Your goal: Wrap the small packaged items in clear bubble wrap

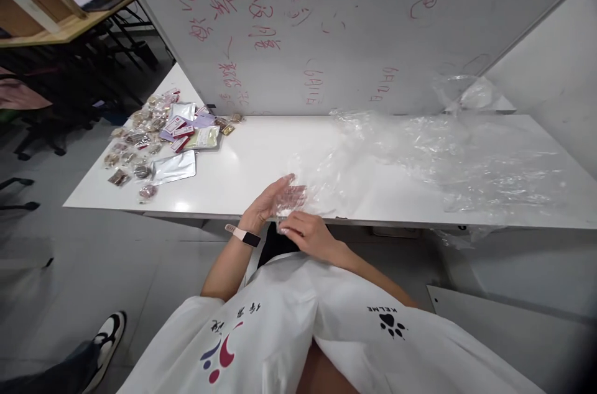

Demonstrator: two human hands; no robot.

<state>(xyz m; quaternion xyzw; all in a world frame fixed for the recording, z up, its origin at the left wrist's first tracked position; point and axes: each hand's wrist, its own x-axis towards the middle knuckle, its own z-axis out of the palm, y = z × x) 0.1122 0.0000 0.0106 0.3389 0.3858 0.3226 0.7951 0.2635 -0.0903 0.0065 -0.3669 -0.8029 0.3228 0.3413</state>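
A clear plastic bag (pixel 326 186) lies crumpled at the table's front edge, its near end drawn towards my body. My left hand (pixel 280 196) has its fingers stretched out, with the clear film over them; whether they are inside the bag or behind it I cannot tell. Closed on the near edge of the same bag, my right hand (pixel 310 235) pinches the film between thumb and fingers just beside the left palm. A watch with a pale band (pixel 242 235) is on my left wrist.
Clear plastic bags (pixel 448 158) are spread over the right of the white table (pixel 261 158). At its left lie several small wrapped packets (pixel 140 139) and a silver pouch (pixel 175 167). A whiteboard (pixel 298 27) stands behind. Another person's shoe (pixel 109 338) shows at lower left.
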